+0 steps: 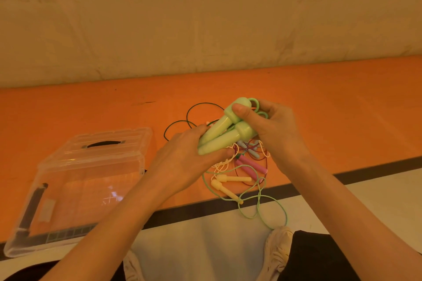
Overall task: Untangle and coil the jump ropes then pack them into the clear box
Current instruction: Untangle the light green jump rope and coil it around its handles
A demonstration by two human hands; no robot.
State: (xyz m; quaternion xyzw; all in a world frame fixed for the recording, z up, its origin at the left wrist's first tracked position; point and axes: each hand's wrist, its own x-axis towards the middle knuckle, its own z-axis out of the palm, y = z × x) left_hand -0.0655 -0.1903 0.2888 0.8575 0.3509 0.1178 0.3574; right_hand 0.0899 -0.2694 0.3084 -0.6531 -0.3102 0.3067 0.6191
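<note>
Clear box (75,180) sits far left on the orange mat (68,107), lid on (black handle on top), so it needs opening before anything goes in.

Left hand (182,157) is curled under the tail ends of the two green handles (223,130). Right hand (271,125) pinches their knobbed heads, thumb on top, with small loops of green cord behind its fingers. Handles' long axis runs lower-left to upper-right, spanning both hands.

The rest of the green cord (258,191) trails down in loose loops toward the person's shoe (278,248). My read: coiling is barely started.

Box lies left of the bundle, left hand nearer.

In the way: the tangle (246,162) directly below the hands, with pink, cream and blue-grey handles and a dark cord looping behind. The green cord crosses it and may drag it along.
</note>
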